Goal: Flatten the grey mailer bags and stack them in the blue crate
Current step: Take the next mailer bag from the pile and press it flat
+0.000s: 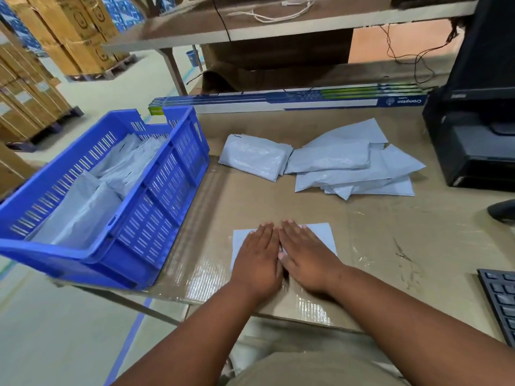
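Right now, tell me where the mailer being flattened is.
The mailer lies flat on the table at the near centre, under the left hand and right hand, right of the blue crate.

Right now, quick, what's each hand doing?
Left hand: open, fingers straight, pressing flat on the grey mailer bag.
Right hand: open, fingers straight, pressing flat on the same bag.
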The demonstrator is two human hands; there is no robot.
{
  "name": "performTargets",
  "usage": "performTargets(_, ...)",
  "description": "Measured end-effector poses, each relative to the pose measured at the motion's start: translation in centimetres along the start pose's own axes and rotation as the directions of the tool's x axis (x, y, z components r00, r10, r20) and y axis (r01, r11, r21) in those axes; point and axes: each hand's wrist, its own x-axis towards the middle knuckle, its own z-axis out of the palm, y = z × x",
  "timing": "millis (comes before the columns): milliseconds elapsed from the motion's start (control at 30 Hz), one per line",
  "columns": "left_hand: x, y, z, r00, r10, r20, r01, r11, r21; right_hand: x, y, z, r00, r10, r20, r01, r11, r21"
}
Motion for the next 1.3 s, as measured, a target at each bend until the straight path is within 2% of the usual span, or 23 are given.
performTargets(167,-0.8,-1.7,0.1,0.998,0.051,-0.032,-0.048,0.993,0.104,-1.1,1.2,1.0,0.999,0.001,-0.047,-0.006,0.995,-0.101)
performTargets(467,-2.9,-5.3,-0.5,0.990,-0.134,-0.034,0.137,0.984,0.113,-3.3,4.5,0.5,0.981,0.169,-0.094,-0.182,0.972,-0.151)
performTargets(633,-3.2,-5.5,-1.7,0.980,-0.184,0.070,0.172,0.974,0.146,-4.8,6.4,-0.3,0.981,0.170,-0.097,-0.184,0.971,-0.154)
performTargets(733,-2.0,-5.3,-3.5,0.975,-0.181,0.127,0.162,0.975,0.151,-5.0,6.8,-0.5,0.980,0.153,-0.129,-0.168,0.980,-0.109)
performTargets(800,-0.7,-4.9,-4.9,0.984,-0.128,0.123,0.107,0.980,0.167,-5.2,6.8,-0.5,0.978,0.137,-0.159,-0.151,0.986,-0.078)
performTargets(867,0.8,-4.0,-6.1,0.981,-0.070,0.181,0.035,0.982,0.188,-5.7,6.8,-0.3,0.969,0.102,-0.223,-0.114,0.993,-0.040)
performTargets(967,3.4,-2.1,-7.7,0.962,-0.078,0.263,0.016,0.973,0.231,-6.6,7.0,0.1,0.935,0.018,-0.355,-0.027,0.999,-0.019)
performTargets(1033,4.9,-1.1,-8.7,0.934,-0.156,0.321,0.076,0.966,0.247,-6.8,7.1,0.3,0.913,-0.006,-0.409,-0.004,1.000,-0.024)
performTargets(1100,6.2,-0.7,-9.8,0.867,-0.257,0.428,0.140,0.948,0.284,-6.9,7.0,0.2,0.889,-0.011,-0.458,-0.008,0.999,-0.041)
performTargets(1167,7.5,-0.5,-10.4,0.807,-0.322,0.495,0.147,0.921,0.360,-6.9,7.0,0.1,0.866,-0.004,-0.500,-0.020,0.999,-0.042)
performTargets(1233,8.2,-0.2,-10.6,0.785,-0.341,0.518,0.139,0.911,0.388,-7.1,7.1,0.1,0.847,-0.005,-0.531,-0.008,1.000,-0.022)
performTargets(1300,8.3,0.0,-10.6,0.782,-0.308,0.542,0.153,0.938,0.312,-7.2,7.1,0.1,0.840,-0.013,-0.543,0.010,1.000,-0.009)
